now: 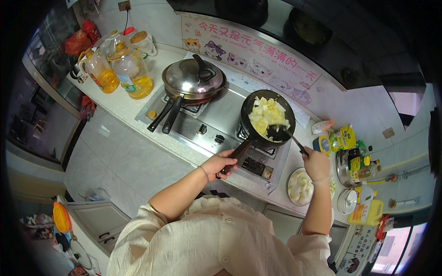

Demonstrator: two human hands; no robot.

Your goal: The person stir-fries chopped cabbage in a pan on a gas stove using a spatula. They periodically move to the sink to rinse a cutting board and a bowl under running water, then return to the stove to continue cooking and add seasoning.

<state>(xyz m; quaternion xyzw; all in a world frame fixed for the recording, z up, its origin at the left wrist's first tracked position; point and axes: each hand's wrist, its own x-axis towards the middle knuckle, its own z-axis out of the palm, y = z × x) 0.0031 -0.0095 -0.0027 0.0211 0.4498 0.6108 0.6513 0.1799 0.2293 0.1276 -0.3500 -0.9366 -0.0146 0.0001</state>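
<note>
My left hand [221, 165] grips the dark handle [240, 153] of a black frying pan [292, 114] on the right burner. Chopped pale yellow-green leaves, apparently cabbage [267, 112], fill much of the pan. In my right hand [316, 164] is a black-handled spatula [296, 139]; its blurred blade reaches into the pan at the right side of the leaves. Below that hand, a plate [289, 193] of pale cut vegetable pieces [301, 186] rests on the counter, partly hidden by my forearm.
A lidded steel pan [186, 79] occupies the left burner, handles pointing towards me. Large oil bottles [133, 76] stand at the counter's left end. Seasoning bottles in a steel rack [342, 169], a white lidded pot [347, 201] and a yellow jug [371, 212] line the right side.
</note>
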